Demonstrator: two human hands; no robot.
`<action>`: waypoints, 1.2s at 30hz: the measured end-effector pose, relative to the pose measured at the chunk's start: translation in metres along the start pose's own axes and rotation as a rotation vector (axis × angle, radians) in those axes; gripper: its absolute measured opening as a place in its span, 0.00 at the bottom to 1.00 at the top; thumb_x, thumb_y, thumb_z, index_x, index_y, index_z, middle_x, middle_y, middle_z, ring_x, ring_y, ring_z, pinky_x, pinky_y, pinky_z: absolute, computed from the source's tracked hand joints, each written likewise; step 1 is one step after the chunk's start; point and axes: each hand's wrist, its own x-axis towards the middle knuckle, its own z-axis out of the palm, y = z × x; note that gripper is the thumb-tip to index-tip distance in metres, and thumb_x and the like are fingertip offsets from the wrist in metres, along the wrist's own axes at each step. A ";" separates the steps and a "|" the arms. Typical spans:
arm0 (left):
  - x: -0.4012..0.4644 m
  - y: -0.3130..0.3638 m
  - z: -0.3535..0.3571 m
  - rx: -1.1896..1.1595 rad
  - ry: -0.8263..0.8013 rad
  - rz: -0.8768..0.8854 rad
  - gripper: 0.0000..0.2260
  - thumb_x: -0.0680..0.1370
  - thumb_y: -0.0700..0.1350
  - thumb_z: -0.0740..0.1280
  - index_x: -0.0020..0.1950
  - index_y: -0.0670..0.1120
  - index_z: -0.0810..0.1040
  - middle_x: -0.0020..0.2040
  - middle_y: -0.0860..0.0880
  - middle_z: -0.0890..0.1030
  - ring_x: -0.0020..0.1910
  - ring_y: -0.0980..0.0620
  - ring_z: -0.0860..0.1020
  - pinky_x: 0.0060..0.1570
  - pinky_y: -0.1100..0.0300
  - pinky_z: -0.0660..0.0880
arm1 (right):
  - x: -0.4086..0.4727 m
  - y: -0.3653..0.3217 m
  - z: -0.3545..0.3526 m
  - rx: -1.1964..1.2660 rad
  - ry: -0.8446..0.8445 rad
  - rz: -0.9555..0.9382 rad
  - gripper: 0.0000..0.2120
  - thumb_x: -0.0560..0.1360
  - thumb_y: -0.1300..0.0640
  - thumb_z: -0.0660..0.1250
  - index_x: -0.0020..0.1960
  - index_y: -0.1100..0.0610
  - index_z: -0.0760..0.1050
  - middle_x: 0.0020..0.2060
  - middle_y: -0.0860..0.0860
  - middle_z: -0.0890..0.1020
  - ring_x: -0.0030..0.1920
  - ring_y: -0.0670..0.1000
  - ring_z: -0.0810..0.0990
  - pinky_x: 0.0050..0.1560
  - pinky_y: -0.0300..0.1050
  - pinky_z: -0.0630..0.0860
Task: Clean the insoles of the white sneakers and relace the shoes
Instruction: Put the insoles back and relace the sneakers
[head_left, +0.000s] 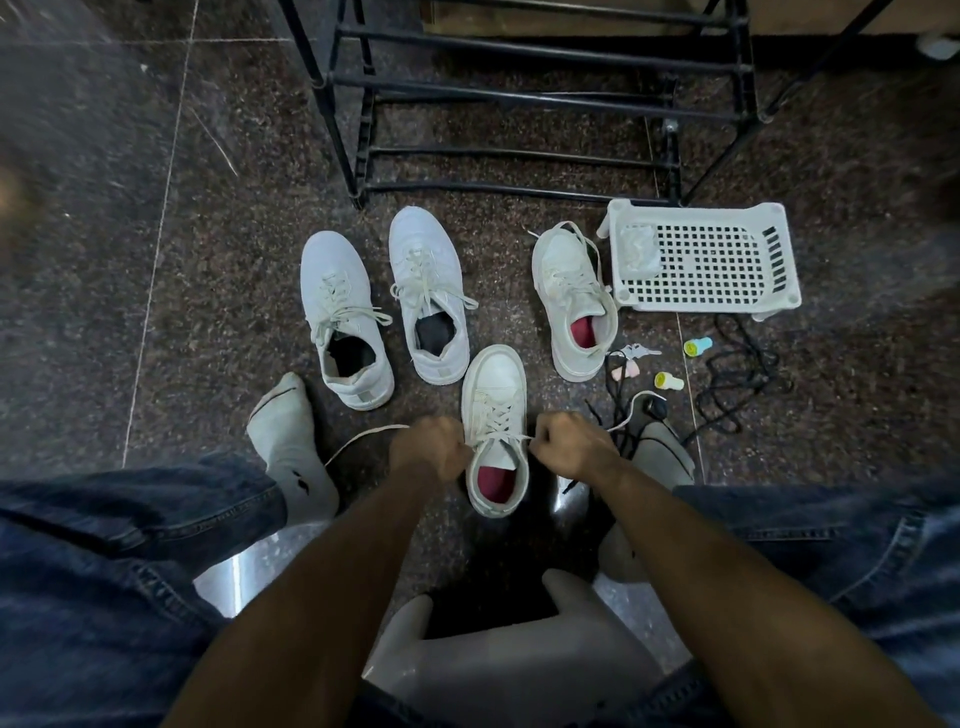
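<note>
A white sneaker (494, 379) with a red insole stands on the dark floor between my feet, toe pointing away. My left hand (431, 449) grips the left end of its white lace (363, 435), which trails out to the left. My right hand (571, 447) grips the right end of the lace, pulled to the right past my foot. Its partner sneaker (574, 301), also with a red insole, stands further back on the right, laced. Two more white sneakers (343, 317) (428, 291) with dark insides stand at the back left.
A white plastic basket (701, 260) lies at the right. Black laces (737, 374), keys (636, 352) and two small yellow-capped bottles (670, 382) (697, 346) lie near it. A black shoe rack (519, 104) stands behind. My socked feet (291, 447) flank the sneaker.
</note>
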 end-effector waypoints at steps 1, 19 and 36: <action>0.001 -0.003 -0.005 0.042 -0.008 -0.036 0.14 0.76 0.53 0.62 0.54 0.47 0.79 0.54 0.44 0.81 0.54 0.42 0.80 0.50 0.51 0.75 | 0.000 0.004 -0.005 -0.018 -0.028 0.006 0.08 0.75 0.49 0.62 0.47 0.52 0.76 0.51 0.54 0.82 0.52 0.57 0.79 0.46 0.44 0.72; 0.020 0.051 -0.030 -2.191 0.018 -0.507 0.08 0.82 0.45 0.61 0.51 0.43 0.77 0.49 0.47 0.80 0.55 0.48 0.79 0.48 0.53 0.76 | 0.007 -0.017 -0.013 1.659 -0.025 0.102 0.09 0.80 0.59 0.62 0.40 0.58 0.72 0.43 0.58 0.82 0.49 0.57 0.81 0.59 0.54 0.74; 0.027 0.028 0.021 -1.231 -0.067 -0.075 0.24 0.78 0.33 0.62 0.74 0.45 0.67 0.43 0.46 0.80 0.27 0.62 0.74 0.30 0.71 0.71 | 0.024 -0.011 0.000 2.077 0.170 0.474 0.15 0.81 0.55 0.56 0.35 0.54 0.66 0.23 0.47 0.66 0.21 0.45 0.60 0.23 0.37 0.58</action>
